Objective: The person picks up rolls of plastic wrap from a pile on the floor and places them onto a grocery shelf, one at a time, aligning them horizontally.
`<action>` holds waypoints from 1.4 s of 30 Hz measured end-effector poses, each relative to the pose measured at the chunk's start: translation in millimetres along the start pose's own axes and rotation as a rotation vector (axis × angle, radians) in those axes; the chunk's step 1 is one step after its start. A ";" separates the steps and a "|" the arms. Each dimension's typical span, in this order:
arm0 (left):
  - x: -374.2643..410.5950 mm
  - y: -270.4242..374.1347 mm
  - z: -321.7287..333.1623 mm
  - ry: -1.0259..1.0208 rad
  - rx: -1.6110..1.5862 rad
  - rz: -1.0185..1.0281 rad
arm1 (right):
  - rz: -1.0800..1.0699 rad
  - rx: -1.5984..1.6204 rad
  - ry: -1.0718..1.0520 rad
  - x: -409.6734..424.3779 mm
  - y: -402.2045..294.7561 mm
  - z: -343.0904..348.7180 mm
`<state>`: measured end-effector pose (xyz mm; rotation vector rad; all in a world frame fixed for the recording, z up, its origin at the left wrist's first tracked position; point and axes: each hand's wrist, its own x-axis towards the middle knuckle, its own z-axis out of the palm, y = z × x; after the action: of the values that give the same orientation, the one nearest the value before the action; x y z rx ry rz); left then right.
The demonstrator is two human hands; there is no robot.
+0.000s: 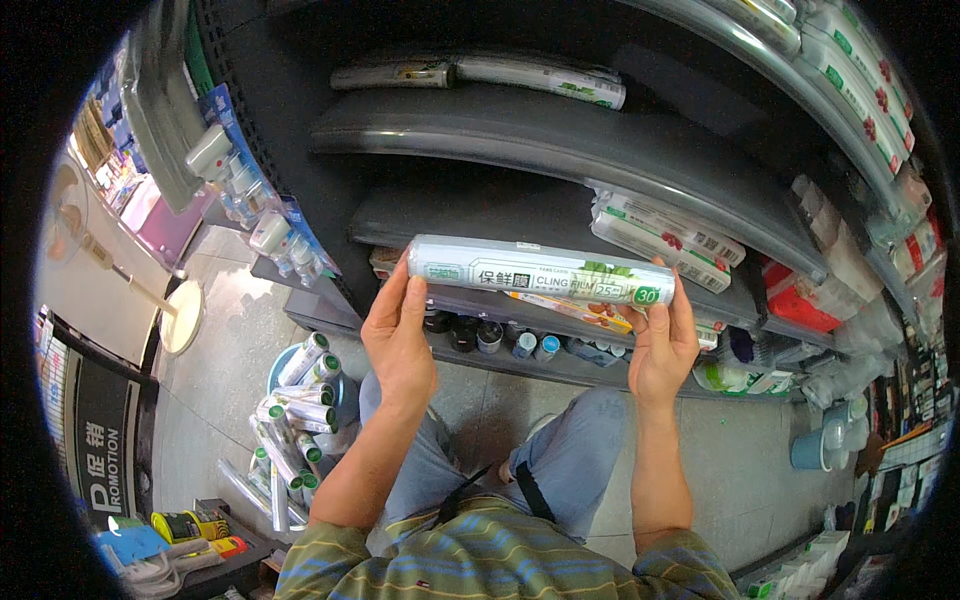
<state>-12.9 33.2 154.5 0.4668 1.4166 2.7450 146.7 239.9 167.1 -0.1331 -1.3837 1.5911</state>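
Note:
A roll of cling film (525, 274) in a clear and white wrapper lies level between my two hands, its printed side facing me. My left hand (397, 341) grips its left end, thumb on the front. At the other end, my right hand (664, 345) holds it with the thumb near a green round mark. Behind the roll is a dark shelf unit (480, 120). Two similar wrapped rolls (540, 81) rest on its upper shelf. Several more rolls (292, 412) are piled in and around a light blue bucket (281, 367) on the floor to my left.
White packs (660, 240) sit on the middle shelf at right, with a yellow box (574, 307) lower down. Dark and blue-capped containers (525, 343) line the bottom shelf. Blister packs (262, 202) hang at left. A fan base (181, 316) and a promotion sign (105, 442) stand farther left.

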 end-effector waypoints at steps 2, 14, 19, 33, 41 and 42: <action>4.6 -1.5 -5.1 0.032 -0.007 -0.015 | -0.013 -0.025 0.001 -1.0 1.0 6.7; -0.3 -56.7 -41.1 0.000 -0.196 -0.333 | -0.236 -0.079 -0.172 -12.4 -10.1 37.8; -7.4 -47.0 -39.9 0.120 -0.232 -0.362 | -0.354 -0.246 -0.361 -18.6 -5.1 26.7; -16.2 -6.8 -21.3 0.082 -0.244 -0.056 | -0.161 -0.140 -0.132 -22.9 20.3 -4.7; -13.8 -10.5 -20.4 0.081 -0.226 -0.039 | -0.162 -0.123 -0.141 -22.5 24.9 -8.0; -13.7 -10.6 -20.7 0.082 -0.226 -0.043 | -0.164 -0.125 -0.143 -22.5 25.3 -8.2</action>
<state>-6.8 20.9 131.3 0.3134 1.0953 2.8719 148.7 233.1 133.1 0.0195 -1.5640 1.4004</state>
